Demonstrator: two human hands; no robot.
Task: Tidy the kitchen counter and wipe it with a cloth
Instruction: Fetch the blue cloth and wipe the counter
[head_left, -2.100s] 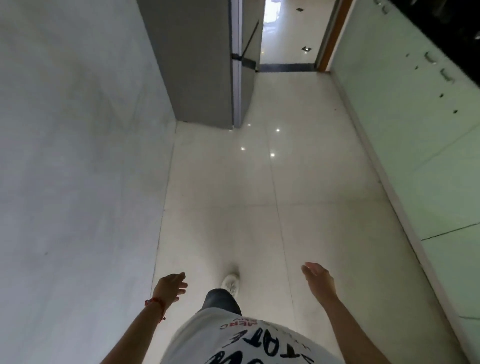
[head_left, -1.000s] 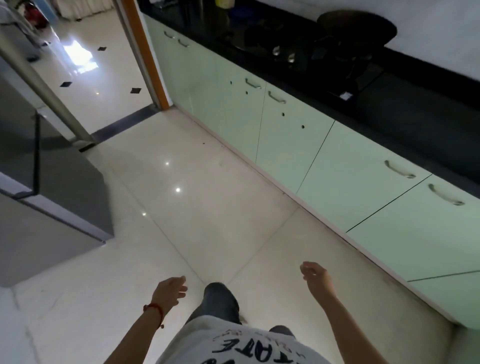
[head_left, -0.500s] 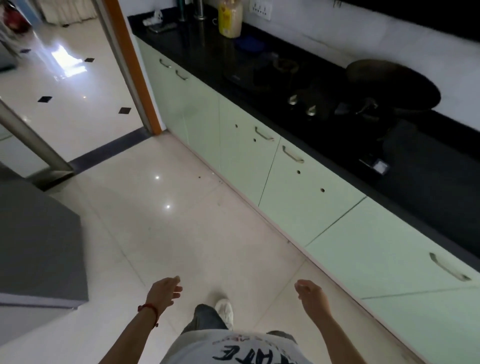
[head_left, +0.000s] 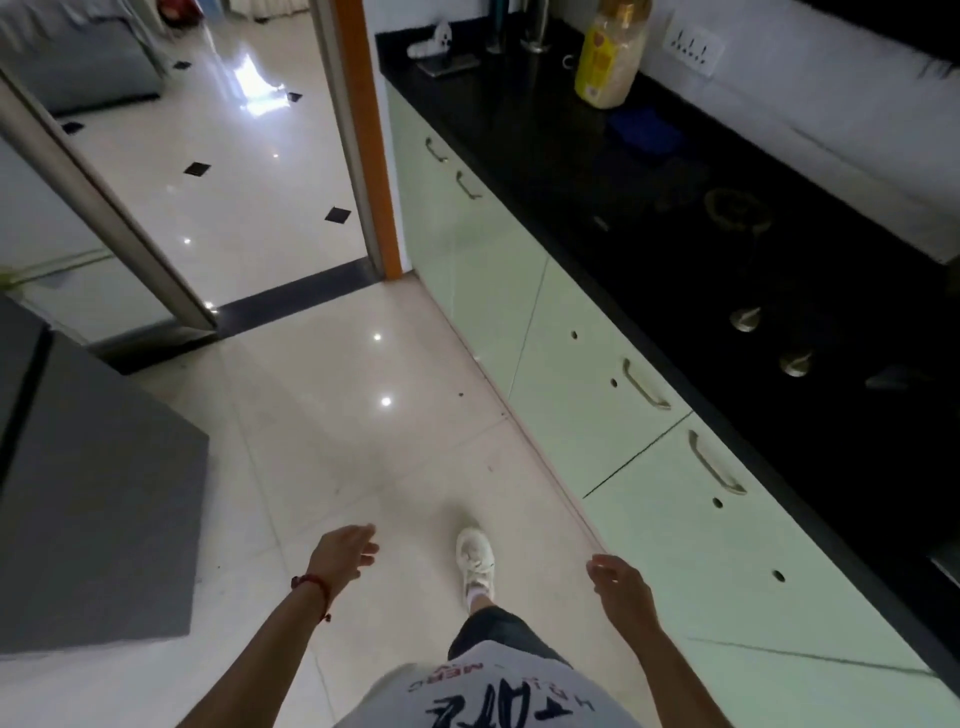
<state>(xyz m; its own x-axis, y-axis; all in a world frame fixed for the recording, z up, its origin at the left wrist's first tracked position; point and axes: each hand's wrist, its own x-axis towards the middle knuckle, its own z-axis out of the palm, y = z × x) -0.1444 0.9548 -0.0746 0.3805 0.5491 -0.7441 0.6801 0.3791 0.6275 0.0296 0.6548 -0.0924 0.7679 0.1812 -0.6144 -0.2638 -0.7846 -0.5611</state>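
Note:
A black kitchen counter (head_left: 545, 150) runs along the right, above pale green cabinets (head_left: 582, 374). On it stand a yellow-labelled jar (head_left: 608, 57), a blue cloth (head_left: 644, 130) lying flat beside the jar, and a dark gas hob with two metal knobs (head_left: 745, 318). My left hand (head_left: 340, 558), with a red thread on the wrist, hangs over the floor with fingers apart and holds nothing. My right hand (head_left: 618, 584) is also free with fingers apart, low beside the cabinet fronts. Both hands are well short of the counter.
A grey fridge (head_left: 98, 493) stands at the left. A doorway with an orange frame (head_left: 363, 135) opens to a shiny tiled room ahead. A wall socket (head_left: 693, 44) sits behind the jar. Small items (head_left: 441, 47) lie at the counter's far end. My white shoe (head_left: 475, 564) is stepping forward.
My view has swung from the floor and fridge round to the counter, and I have walked closer to it. Both hands stay free and hanging low.

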